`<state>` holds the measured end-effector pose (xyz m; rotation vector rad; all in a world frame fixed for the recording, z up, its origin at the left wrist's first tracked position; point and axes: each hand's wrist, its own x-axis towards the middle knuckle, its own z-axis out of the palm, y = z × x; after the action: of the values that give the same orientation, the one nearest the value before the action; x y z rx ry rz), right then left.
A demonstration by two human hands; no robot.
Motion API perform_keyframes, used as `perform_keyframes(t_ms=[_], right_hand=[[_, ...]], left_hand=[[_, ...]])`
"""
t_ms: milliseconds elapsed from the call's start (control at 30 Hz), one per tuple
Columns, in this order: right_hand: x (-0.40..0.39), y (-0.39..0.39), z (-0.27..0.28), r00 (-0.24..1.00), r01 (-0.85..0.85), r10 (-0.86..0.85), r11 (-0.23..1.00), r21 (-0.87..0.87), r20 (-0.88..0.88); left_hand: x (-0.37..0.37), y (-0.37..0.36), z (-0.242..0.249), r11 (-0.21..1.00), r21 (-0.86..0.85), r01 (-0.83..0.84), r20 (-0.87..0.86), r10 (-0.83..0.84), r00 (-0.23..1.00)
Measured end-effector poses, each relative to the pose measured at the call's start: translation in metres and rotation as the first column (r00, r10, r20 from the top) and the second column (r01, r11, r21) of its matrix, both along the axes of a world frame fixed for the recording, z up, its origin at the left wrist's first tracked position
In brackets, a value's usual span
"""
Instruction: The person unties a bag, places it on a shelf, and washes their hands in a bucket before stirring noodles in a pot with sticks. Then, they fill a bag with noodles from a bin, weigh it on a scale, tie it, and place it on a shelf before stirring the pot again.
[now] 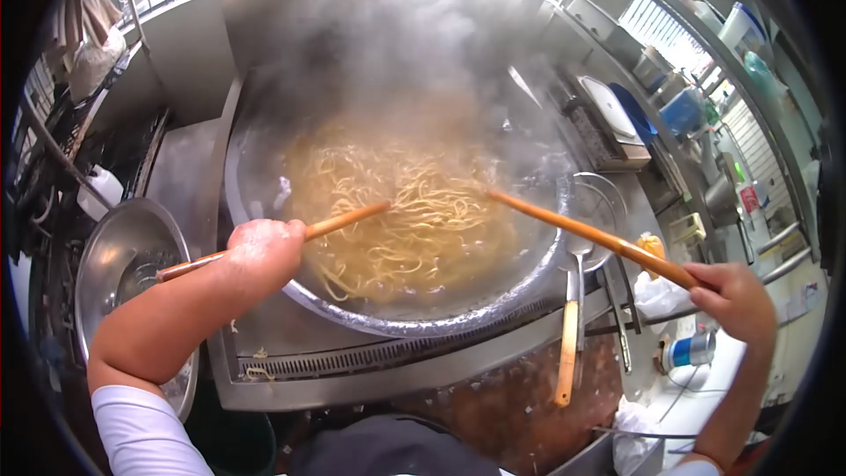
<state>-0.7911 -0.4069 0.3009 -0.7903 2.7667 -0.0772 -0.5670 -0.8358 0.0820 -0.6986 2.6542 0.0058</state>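
A large wok (414, 326) full of steaming liquid stands in front of me, with yellow noodles (423, 203) massed across its middle. My left hand (267, 242) is closed round a thick wooden stick (348, 218), whose tip reaches the noodles from the left. From the right, a longer wooden stick (590, 234) slants down to the noodles' edge. Its upper end is gripped by my right hand (736, 300), well outside the wok's rim. Steam hides the far side of the wok.
A metal bowl (92, 256) sits at the left. On the right rim rest a wooden-handled spatula (571, 344) and a wire strainer (608, 189). A slotted drain (352, 360) runs along the stove front, with stray noodle bits. Shelves (705, 44) with containers line the right.
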Motion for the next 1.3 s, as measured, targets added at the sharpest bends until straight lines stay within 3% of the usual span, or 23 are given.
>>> perform_keyframes(t_ms=[33, 100, 133, 233, 300, 333, 367, 433, 533, 600, 633, 700, 900, 933, 1000, 1033, 1100, 1167, 1200, 1300], right_hand=[[-0.003, 0.008, 0.003, 0.999, -0.003, 0.004, 0.999, -0.047, 0.041], [-0.022, -0.015, 0.013, 0.982, 0.045, -0.082, 0.976, 0.213, 0.168], [-0.043, -0.022, 0.005, 0.968, 0.024, -0.080, 0.973, 0.228, 0.239], [-0.110, -0.057, -0.082, 0.918, 0.085, -0.169, 0.967, 0.239, 0.358], [-0.148, -0.070, -0.148, 0.827, 0.188, -0.182, 0.981, 0.043, 0.532], [-0.150, -0.082, -0.171, 0.795, 0.215, -0.167, 0.977, -0.013, 0.583], [-0.147, -0.096, -0.190, 0.757, 0.247, -0.152, 0.967, -0.062, 0.635], [-0.136, -0.121, -0.217, 0.811, 0.249, -0.119, 0.956, -0.154, 0.572], [-0.126, -0.160, -0.267, 0.852, 0.226, -0.056, 0.937, -0.268, 0.521], [-0.126, -0.192, -0.319, 0.865, 0.208, 0.056, 0.864, -0.458, 0.498], [-0.118, -0.208, -0.318, 0.865, 0.195, 0.072, 0.864, -0.464, 0.497], [-0.101, -0.237, -0.317, 0.737, 0.471, -0.061, 0.761, -0.446, 0.673], [-0.107, -0.260, -0.352, 0.657, 0.593, 0.076, 0.562, -0.576, 0.750], [-0.112, -0.255, -0.345, 0.722, 0.510, 0.086, 0.606, -0.611, 0.687], [-0.148, -0.236, -0.351, 0.870, 0.297, 0.141, 0.616, -0.729, 0.473], [-0.159, -0.212, -0.322, 0.931, 0.167, 0.091, 0.755, -0.634, 0.353], [-0.167, -0.141, -0.240, 0.970, 0.012, 0.132, 0.812, -0.584, 0.203], [-0.163, -0.061, -0.144, 0.966, -0.001, 0.128, 0.871, -0.491, 0.226], [-0.150, -0.026, -0.101, 0.989, -0.001, 0.067, 0.897, -0.442, 0.134], [-0.130, 0.068, -0.022, 0.985, 0.145, -0.100, 0.918, -0.369, 0.138]], left_hand=[[0.013, 0.002, 0.004, 1.000, -0.014, 0.012, -0.002, -0.012, 1.000], [0.035, 0.008, 0.012, 1.000, -0.023, 0.010, 0.006, -0.010, 1.000], [0.045, 0.011, 0.015, 1.000, -0.016, 0.005, 0.012, -0.005, 1.000], [0.075, 0.016, 0.034, 0.997, 0.042, -0.059, 0.025, 0.058, 0.998], [0.092, 0.009, 0.049, 0.987, 0.102, -0.122, 0.042, 0.118, 0.992], [0.106, -0.002, 0.055, 0.963, 0.217, -0.159, 0.029, 0.156, 0.987], [0.122, -0.012, 0.060, 0.924, 0.331, -0.190, 0.024, 0.193, 0.981], [0.157, -0.040, 0.070, 0.830, 0.473, -0.296, 0.026, 0.323, 0.946], [0.203, -0.066, 0.092, 0.725, 0.568, -0.389, 0.080, 0.422, 0.903], [0.229, -0.074, 0.096, 0.419, 0.699, -0.579, 0.114, 0.735, 0.669], [0.232, -0.076, 0.098, 0.380, 0.744, -0.549, 0.048, 0.790, 0.611], [0.217, -0.075, 0.117, 0.394, 0.724, -0.566, -0.025, 0.835, 0.550], [0.108, -0.124, 0.090, 0.719, 0.546, -0.430, -0.233, 0.624, 0.746], [0.076, -0.121, 0.087, 0.732, 0.492, -0.472, -0.227, 0.631, 0.742], [0.021, -0.134, 0.055, 0.863, 0.300, -0.406, -0.311, 0.491, 0.814], [-0.007, -0.127, 0.047, 0.887, 0.189, -0.422, -0.288, 0.461, 0.839], [-0.059, -0.110, 0.032, 0.912, 0.044, -0.408, -0.239, 0.406, 0.882], [-0.097, -0.101, 0.015, 0.940, 0.015, -0.341, -0.201, 0.337, 0.920], [-0.110, -0.096, 0.007, 0.955, 0.018, -0.297, -0.186, 0.295, 0.937], [-0.138, -0.068, -0.008, 0.974, -0.032, -0.226, -0.149, 0.219, 0.964]])
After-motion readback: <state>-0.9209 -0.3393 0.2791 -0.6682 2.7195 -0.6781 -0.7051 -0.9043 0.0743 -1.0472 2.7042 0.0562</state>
